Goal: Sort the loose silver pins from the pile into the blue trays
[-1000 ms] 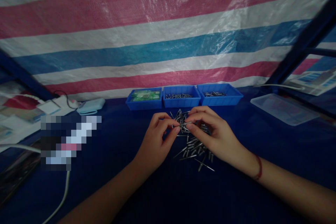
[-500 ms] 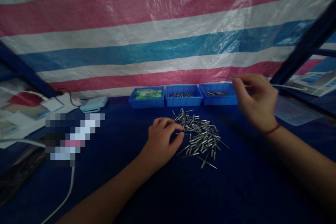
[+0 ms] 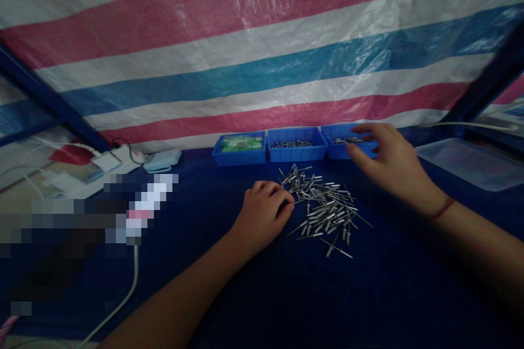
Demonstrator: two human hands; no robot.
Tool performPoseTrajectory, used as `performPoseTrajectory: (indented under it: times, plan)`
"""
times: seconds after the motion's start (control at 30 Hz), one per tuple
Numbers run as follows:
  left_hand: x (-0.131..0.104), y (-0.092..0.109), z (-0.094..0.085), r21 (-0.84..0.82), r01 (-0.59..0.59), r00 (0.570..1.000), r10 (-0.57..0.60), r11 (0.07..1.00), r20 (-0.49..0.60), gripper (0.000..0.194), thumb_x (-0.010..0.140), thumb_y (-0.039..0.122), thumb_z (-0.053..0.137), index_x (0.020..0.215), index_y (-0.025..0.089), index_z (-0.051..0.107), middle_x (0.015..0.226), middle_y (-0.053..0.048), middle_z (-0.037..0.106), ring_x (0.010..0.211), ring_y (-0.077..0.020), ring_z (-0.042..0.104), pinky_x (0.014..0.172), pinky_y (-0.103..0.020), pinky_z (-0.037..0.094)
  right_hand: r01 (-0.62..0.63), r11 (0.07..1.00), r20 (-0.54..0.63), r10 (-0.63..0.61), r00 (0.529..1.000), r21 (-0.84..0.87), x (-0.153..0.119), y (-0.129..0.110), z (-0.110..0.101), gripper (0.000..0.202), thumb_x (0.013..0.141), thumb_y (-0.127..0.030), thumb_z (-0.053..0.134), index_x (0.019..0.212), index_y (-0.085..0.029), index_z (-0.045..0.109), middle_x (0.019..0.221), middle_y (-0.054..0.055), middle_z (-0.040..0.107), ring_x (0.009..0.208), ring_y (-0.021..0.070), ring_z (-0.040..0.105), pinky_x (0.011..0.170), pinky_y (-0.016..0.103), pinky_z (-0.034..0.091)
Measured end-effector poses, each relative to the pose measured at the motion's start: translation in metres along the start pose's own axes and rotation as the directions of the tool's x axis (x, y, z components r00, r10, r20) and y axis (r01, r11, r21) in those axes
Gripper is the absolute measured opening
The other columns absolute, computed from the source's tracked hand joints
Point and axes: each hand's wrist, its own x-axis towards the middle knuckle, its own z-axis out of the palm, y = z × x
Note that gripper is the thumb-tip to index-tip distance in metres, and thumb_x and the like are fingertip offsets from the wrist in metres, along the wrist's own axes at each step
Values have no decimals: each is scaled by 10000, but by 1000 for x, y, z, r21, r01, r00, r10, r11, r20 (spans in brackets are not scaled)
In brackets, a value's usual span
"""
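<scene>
A loose pile of silvery blind rivets (image 3: 327,207) lies on the dark blue table. At the pile's left edge is my left hand (image 3: 266,208), its thumb and forefinger pinched on the end of a rivet, mostly hidden by the fingertips. My right hand (image 3: 388,158) hovers over the right blue bin (image 3: 339,154), thumb and fingers apart and holding nothing. Some rivets show inside that bin, which the hand partly covers. More rivets lie in the middle blue bin (image 3: 297,155).
The left blue bin (image 3: 240,158) holds a green-and-clear plastic packet (image 3: 241,144). At the left are a light blue case (image 3: 162,160), a power strip (image 3: 126,155) and a white cable (image 3: 135,267). A translucent plastic sheet or lid (image 3: 470,162) lies at right. Striped sheeting (image 3: 262,76) hangs behind.
My right hand has opened and lowered to the right bin; the rivet it held is gone from its fingers. My left thumb and forefinger have closed together. The view has shifted slightly.
</scene>
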Motion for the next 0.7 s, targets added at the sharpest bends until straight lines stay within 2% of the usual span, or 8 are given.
performPoseTrajectory:
  times: [0.1, 0.23, 0.33, 0.4, 0.53, 0.7]
  plan:
    - [0, -1, 1, 0, -24, 1000, 24, 1000, -10, 126, 882, 246, 496, 894, 220, 619, 988, -35, 613, 1000, -242, 495, 835, -424, 410, 83, 994, 67, -88, 994, 68, -6, -19, 1, 235, 811, -289, 514, 995, -165, 591, 967, 123, 615, 909, 290, 585, 731, 449, 477]
    - [3, -2, 2, -101, 10, 996, -19, 995, -87, 129, 899, 227, 466, 909, 201, 592, 968, -46, 597, 966, -224, 509, 854, -422, 416, 142, 967, 226, -190, 955, 212, -16, -36, 4, 149, 821, -243, 504, 900, -208, 626, 919, 69, 643, 897, 237, 598, 815, 427, 468]
    - [5, 0, 0, -273, 17, 983, -66, 962, -172, 112, 903, 208, 459, 911, 200, 571, 950, -41, 580, 934, -195, 528, 851, -385, 427, 93, 946, 323, -196, 926, 310, -24, -45, 8, 157, 798, -213, 553, 931, -226, 635, 932, 41, 658, 866, 198, 615, 787, 375, 493]
    - [5, 3, -2, -380, 10, 979, -87, 925, -186, 106, 905, 211, 458, 919, 209, 564, 948, -33, 578, 910, -183, 537, 794, -345, 444, 25, 923, 364, -177, 914, 385, -29, -52, 9, 171, 785, -232, 593, 950, -223, 640, 921, 34, 666, 820, 178, 624, 722, 333, 511]
    - [4, 9, -4, -520, -4, 983, -93, 854, -160, 107, 909, 235, 455, 935, 222, 558, 962, -21, 582, 886, -172, 542, 714, -302, 443, -105, 835, 379, -129, 916, 540, -34, -67, 5, 126, 802, -283, 604, 897, -221, 657, 874, 25, 668, 750, 147, 622, 631, 277, 508]
    - [2, 15, -4, -609, 21, 988, -109, 793, -108, 104, 903, 249, 451, 903, 217, 550, 944, -20, 590, 853, -167, 553, 665, -290, 446, -148, 788, 357, -97, 929, 597, -34, -74, -1, 117, 827, -278, 584, 897, -225, 662, 859, 21, 667, 747, 140, 622, 626, 262, 501]
